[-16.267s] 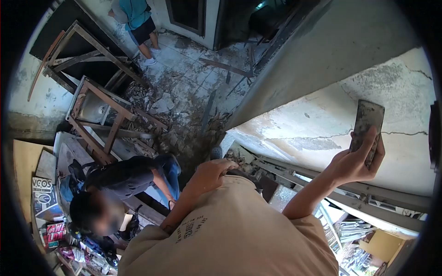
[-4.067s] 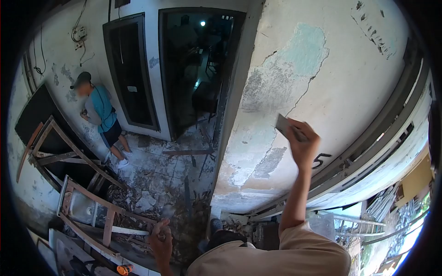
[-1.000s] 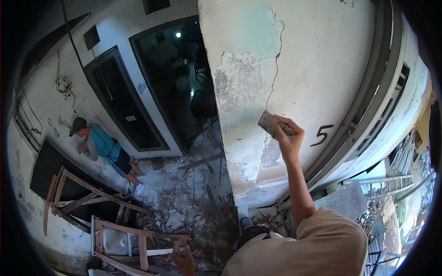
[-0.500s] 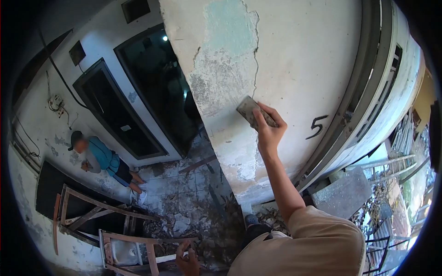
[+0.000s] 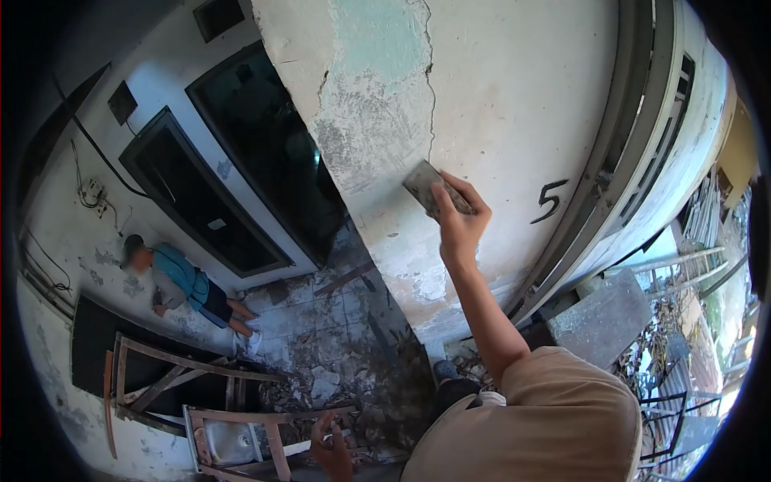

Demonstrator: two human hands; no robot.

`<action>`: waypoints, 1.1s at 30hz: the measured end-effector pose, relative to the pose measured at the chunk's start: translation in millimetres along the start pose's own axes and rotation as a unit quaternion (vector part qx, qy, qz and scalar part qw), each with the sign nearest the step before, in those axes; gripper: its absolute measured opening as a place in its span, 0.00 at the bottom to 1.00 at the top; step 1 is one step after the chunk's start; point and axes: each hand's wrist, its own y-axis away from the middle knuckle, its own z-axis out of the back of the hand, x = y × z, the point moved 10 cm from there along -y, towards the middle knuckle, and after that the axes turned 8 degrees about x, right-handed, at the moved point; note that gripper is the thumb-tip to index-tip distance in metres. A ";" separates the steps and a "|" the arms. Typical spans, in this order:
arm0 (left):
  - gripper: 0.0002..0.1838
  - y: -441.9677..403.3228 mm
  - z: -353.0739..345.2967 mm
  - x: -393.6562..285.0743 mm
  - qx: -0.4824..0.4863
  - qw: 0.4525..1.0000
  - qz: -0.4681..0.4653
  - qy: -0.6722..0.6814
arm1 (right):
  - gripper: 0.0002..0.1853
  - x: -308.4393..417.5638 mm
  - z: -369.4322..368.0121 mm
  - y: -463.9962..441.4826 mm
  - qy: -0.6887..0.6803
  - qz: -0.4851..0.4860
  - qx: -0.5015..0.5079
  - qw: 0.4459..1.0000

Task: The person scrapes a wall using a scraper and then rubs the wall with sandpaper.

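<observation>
1. A flat scraper (image 5: 419,185) is held up at the pale wall (image 5: 514,96); its lower part is covered by fingers, and whether its edge touches the plaster cannot be told.
2. Its long axis is slanted, the free end being pointed to the upper left, towards the rough grey patch (image 5: 373,132) below a turquoise area (image 5: 377,40).
3. It is grasped between thumb and fingers by the right hand (image 5: 462,215). A crack (image 5: 434,112) is seen running down the wall to just above the scraper.
4. The left hand (image 5: 333,451) is held low, loosely curled with fingers apart; its wrist is cut off by the lower edge.
5. Beside it, a wooden frame (image 5: 275,446) is set around a metal sink (image 5: 227,443). The floor beyond is cluttered with debris (image 5: 325,384).
6. The dark doorway (image 5: 257,145) is partly hidden by the wall; its interior is hard to make out.
7. Farther left, a person in blue (image 5: 178,273) is seen, hands unclear.
</observation>
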 end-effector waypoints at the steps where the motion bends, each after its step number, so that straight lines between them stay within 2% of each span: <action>1: 0.14 0.1 2.6 -0.9 -0.001 1.000 -0.002 -0.001 | 0.10 -5.4 6.0 4.4 -0.017 -0.016 -0.017 1.000; 7: 0.15 3.7 6.7 0.0 -0.004 1.000 -0.006 0.013 | 0.10 -5.4 0.4 2.0 -0.051 -0.035 -0.020 0.998; 10: 0.15 5.0 11.9 11.4 -0.004 1.000 0.020 -0.003 | 0.11 -8.8 2.2 4.6 -0.059 -0.034 -0.014 0.998; 12: 0.18 0.1 4.9 18.2 -0.004 0.983 0.169 0.073 | 0.11 -6.2 -0.8 0.3 -0.063 -0.026 -0.011 0.998; 15: 0.17 -1.8 0.7 1.1 0.022 0.979 0.191 0.063 | 0.10 9.7 -2.3 -2.2 -0.031 -0.006 -0.017 0.999; 17: 0.18 -1.2 1.1 -1.2 0.032 0.976 0.204 0.070 | 0.09 43.8 -13.8 -15.1 0.043 -0.003 0.074 0.996; 18: 0.18 -1.2 -0.1 0.0 0.042 0.973 0.216 0.075 | 0.08 71.3 -18.1 -26.1 0.125 0.092 0.114 0.981; 19: 0.18 -1.3 -1.1 0.2 0.042 0.972 0.218 0.076 | 0.09 91.7 -26.2 -36.9 0.214 0.110 0.175 0.955; 20: 0.18 -0.3 -2.3 0.1 0.035 0.972 0.215 0.090 | 0.09 131.7 -46.5 -37.3 0.286 0.211 0.235 0.905; 21: 0.18 2.1 -3.3 0.8 0.029 0.971 0.214 0.104 | 0.08 146.7 -62.9 -42.7 0.415 0.276 0.283 0.819; 22: 0.18 3.4 -4.3 4.8 0.031 0.969 0.224 0.103 | 0.06 156.9 -80.4 -44.7 0.520 0.299 0.312 0.737; 24: 0.18 1.0 -4.8 6.9 0.046 0.976 0.200 0.075 | 0.05 166.5 -116.2 -43.9 0.596 0.359 0.357 0.622; 25: 0.18 3.7 -6.3 11.2 0.050 0.974 0.212 0.071 | 0.07 166.2 -130.7 -44.9 0.639 0.376 0.346 0.576; 27: 0.18 0.1 -2.9 5.9 0.025 0.981 0.170 0.088 | 0.09 125.9 -155.2 -49.9 0.733 0.246 0.443 0.454; 28: 0.18 2.0 -2.7 6.3 0.031 0.975 0.196 0.096 | 0.09 115.1 -152.6 -51.9 0.733 0.240 0.448 0.453; 30: 0.19 5.5 -0.8 10.1 0.030 0.977 0.190 0.097 | 0.05 117.6 -163.8 -29.9 0.660 0.349 0.476 0.465; 31: 0.19 4.1 0.3 10.3 0.026 0.979 0.176 0.098 | 0.05 122.7 -161.0 -29.8 0.660 0.350 0.478 0.462; 33: 0.19 4.5 2.3 13.0 0.020 0.979 0.178 0.098 | 0.04 156.2 -156.5 -31.2 0.720 0.305 0.415 0.464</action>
